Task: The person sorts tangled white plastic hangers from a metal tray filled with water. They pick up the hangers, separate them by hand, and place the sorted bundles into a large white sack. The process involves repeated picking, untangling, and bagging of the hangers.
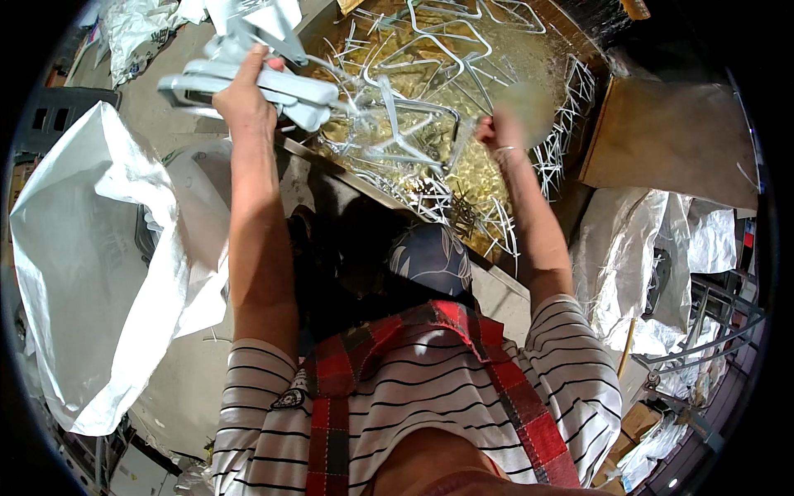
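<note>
My left hand is closed round a stack of grey plastic frame-like parts, held over the left rim of a wide tray. At the right side of the tray, my right hand has its fingers curled together; a pale blur covers part of it and hides what it grips. Between the hands lies a triangular grey frame, its right edge close to my right fingertips. More bent grey frames lie at the far side of the tray, whose bottom looks yellowish and wet.
Thin white strips are heaped along the tray's right side and near corner. A large open white sack stands at the left. At the right are a brown panel, more white sacks and a metal frame rack.
</note>
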Demonstrator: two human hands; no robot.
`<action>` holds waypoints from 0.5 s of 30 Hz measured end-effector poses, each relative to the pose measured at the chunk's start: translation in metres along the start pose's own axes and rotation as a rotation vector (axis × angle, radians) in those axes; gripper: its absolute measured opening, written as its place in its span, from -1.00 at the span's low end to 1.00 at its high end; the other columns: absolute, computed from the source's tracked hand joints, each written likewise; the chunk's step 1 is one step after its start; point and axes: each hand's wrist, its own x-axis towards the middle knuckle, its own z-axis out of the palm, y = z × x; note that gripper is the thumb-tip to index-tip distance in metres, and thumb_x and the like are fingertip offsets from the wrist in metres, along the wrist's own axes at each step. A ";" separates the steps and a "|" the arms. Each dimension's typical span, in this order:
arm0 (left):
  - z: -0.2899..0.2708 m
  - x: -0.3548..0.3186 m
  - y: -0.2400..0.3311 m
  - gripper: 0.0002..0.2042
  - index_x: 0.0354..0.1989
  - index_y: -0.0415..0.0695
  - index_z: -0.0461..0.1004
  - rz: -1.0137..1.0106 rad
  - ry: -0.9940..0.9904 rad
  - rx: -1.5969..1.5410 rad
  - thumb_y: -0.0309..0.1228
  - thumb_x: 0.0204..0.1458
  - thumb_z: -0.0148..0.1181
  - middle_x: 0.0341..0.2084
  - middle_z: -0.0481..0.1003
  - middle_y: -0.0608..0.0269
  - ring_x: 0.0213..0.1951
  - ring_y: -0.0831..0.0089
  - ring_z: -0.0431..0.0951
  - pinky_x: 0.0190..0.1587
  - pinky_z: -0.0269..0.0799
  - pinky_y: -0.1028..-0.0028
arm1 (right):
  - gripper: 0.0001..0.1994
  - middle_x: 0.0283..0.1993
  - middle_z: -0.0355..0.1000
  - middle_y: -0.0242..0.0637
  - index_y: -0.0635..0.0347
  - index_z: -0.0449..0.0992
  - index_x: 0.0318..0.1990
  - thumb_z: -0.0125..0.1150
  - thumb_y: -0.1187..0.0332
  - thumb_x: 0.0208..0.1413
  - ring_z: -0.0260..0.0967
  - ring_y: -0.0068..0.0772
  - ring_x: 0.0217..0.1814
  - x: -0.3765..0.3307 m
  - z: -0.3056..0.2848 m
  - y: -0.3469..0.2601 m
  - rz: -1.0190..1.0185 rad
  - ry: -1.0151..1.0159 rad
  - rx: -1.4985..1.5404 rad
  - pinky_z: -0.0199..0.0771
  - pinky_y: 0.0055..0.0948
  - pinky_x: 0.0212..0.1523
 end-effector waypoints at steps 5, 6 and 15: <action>0.025 -0.033 -0.013 -0.83 -0.37 -0.36 0.42 0.114 -0.230 0.348 -0.60 -0.14 0.24 -0.54 0.48 0.14 -0.58 0.46 0.49 -0.54 0.38 0.57 | -0.79 -0.56 0.42 -0.23 0.27 0.44 -0.41 0.10 0.27 0.07 0.33 -0.41 -0.51 0.042 -0.070 -0.041 -0.784 0.211 -0.960 0.35 -0.47 -0.47; 0.026 -0.034 -0.013 -0.83 -0.36 -0.37 0.42 0.067 -0.228 0.329 -0.60 -0.13 0.24 -0.53 0.48 0.12 -0.58 0.45 0.49 -0.53 0.39 0.56 | -0.78 -0.51 0.45 -0.15 0.34 0.46 -0.31 0.11 0.31 0.05 0.34 -0.43 -0.47 0.051 -0.073 -0.038 -0.573 0.013 -0.869 0.34 -0.50 -0.37; 0.013 -0.011 0.002 -0.83 -0.34 -0.40 0.38 -0.088 0.120 -0.016 -0.62 -0.12 0.20 -0.55 0.45 0.08 -0.63 0.33 0.46 -0.56 0.41 0.40 | -0.45 -0.23 0.42 -0.09 0.00 0.46 -0.05 0.38 0.05 -0.28 0.31 -0.07 -0.09 -0.046 0.002 0.069 -0.535 -0.633 -1.546 0.30 -0.27 0.00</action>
